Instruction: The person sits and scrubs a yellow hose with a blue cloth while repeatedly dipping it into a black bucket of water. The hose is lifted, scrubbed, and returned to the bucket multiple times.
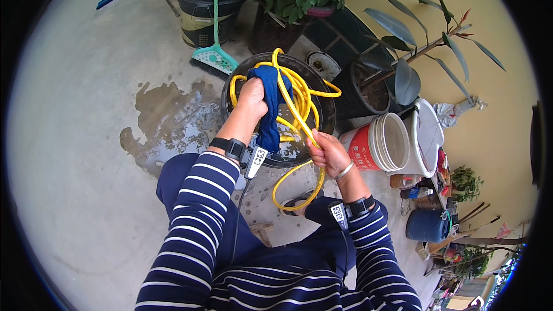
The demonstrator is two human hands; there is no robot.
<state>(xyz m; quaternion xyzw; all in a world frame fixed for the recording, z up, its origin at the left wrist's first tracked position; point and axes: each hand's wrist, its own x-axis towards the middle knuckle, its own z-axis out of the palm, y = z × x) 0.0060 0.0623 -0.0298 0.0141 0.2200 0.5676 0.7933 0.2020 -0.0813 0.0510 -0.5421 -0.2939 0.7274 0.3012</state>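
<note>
My left hand (252,97) grips a wet dark blue cloth (271,125), which hangs over a round black tub (332,114). A yellow hose (307,95) lies in loose coils in and over the tub, and one stretch of it passes across the cloth. My right hand (329,151) is closed around the hose at the tub's near right edge. Below that hand the hose bends in a loop above the concrete floor, near my shoe. Some water shows inside the tub, beneath the coils.
Left of the tub, a puddle (173,116) spreads over the concrete. A green broom (216,56) stands behind it, beside a black bucket (201,17). White buckets (389,142) stand at the right, with a potted rubber plant (371,90) behind. A small wooden stool (262,230) shows between my legs.
</note>
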